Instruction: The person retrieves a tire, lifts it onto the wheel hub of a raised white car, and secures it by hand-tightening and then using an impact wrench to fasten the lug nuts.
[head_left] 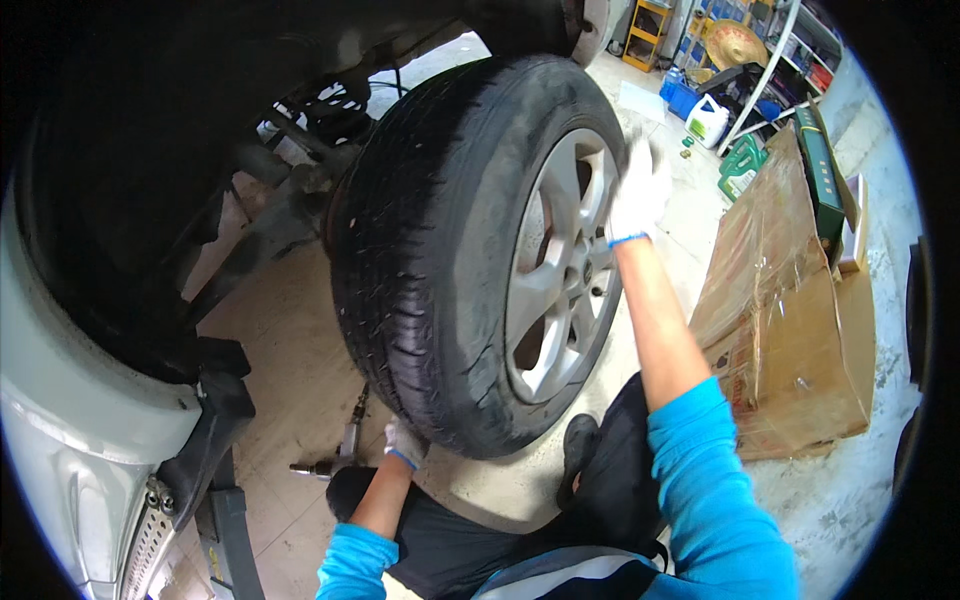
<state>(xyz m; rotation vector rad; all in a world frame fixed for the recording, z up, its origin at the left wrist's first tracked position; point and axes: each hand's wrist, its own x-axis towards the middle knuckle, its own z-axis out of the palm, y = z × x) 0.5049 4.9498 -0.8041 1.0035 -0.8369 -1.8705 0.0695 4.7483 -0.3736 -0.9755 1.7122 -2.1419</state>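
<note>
A car wheel (465, 250) with a black tyre and a silver spoked rim (546, 290) stands upright in front of me, beside the car's open wheel arch. My left hand (405, 442), in a white glove, holds the tyre low on its near left side; some of its fingers are hidden against the rubber. At the wheel's right side is my right hand (640, 190), also gloved. Its fingers are stretched upward and blurred by motion, close to the tyre's outer edge; whether it touches is unclear. An air impact wrench (345, 453) lies on the floor just left of my left hand.
The pale car body (90, 390) and dark suspension parts (265, 235) are on the left. To the right a large cardboard box (780, 340) leans by the wall. Bottles, including a white jug (707, 122) and a green jug (741, 165), stand near a shelf rack (765, 75).
</note>
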